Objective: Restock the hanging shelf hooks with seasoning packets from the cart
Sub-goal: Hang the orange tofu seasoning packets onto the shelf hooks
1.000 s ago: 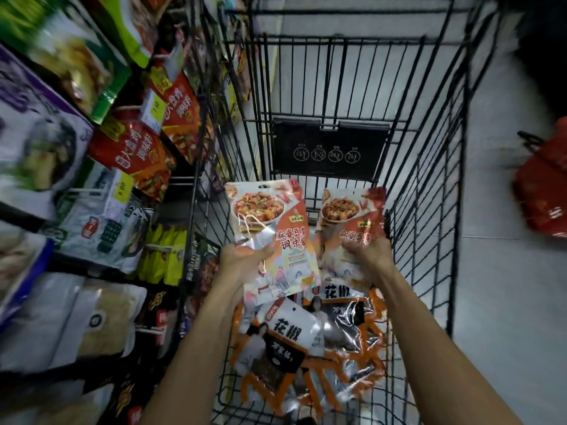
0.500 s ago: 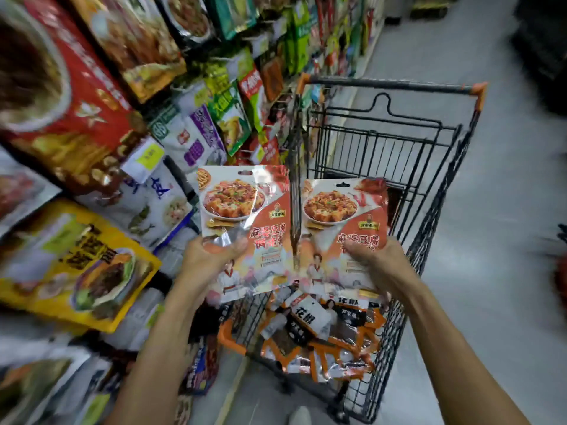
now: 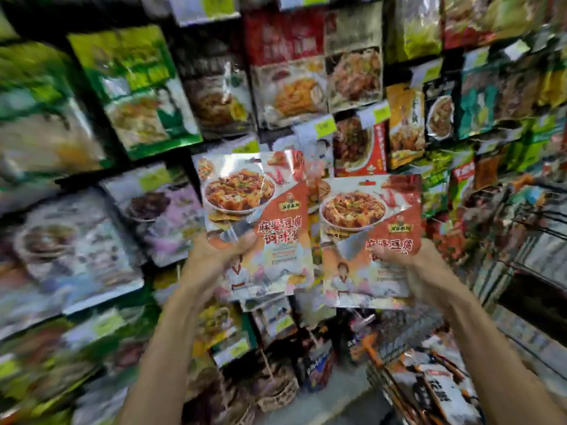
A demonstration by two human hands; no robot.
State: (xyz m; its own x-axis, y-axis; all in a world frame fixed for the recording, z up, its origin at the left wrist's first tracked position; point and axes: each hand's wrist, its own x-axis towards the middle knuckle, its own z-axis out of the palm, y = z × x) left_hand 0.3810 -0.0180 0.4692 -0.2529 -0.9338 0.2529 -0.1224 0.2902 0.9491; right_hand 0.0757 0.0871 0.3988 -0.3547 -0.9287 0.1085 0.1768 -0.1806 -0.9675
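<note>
My left grip (image 3: 214,259) pinches the left packet (image 3: 257,210) near its lower left edge, thumb across the front. My right grip (image 3: 411,265) clasps the right packet (image 3: 368,228) at its right side. Both packets are upright, side by side, in front of the blurred hanging shelf packets (image 3: 288,87). The spare packets (image 3: 441,394) lie at lower right.

Hanging packets (image 3: 288,87) crowding the shelf wall

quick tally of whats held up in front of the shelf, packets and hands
mapo tofu seasoning packets: 2, left packet and right packet
hands gripping them: 2, left hand and right hand
total: 4
</note>
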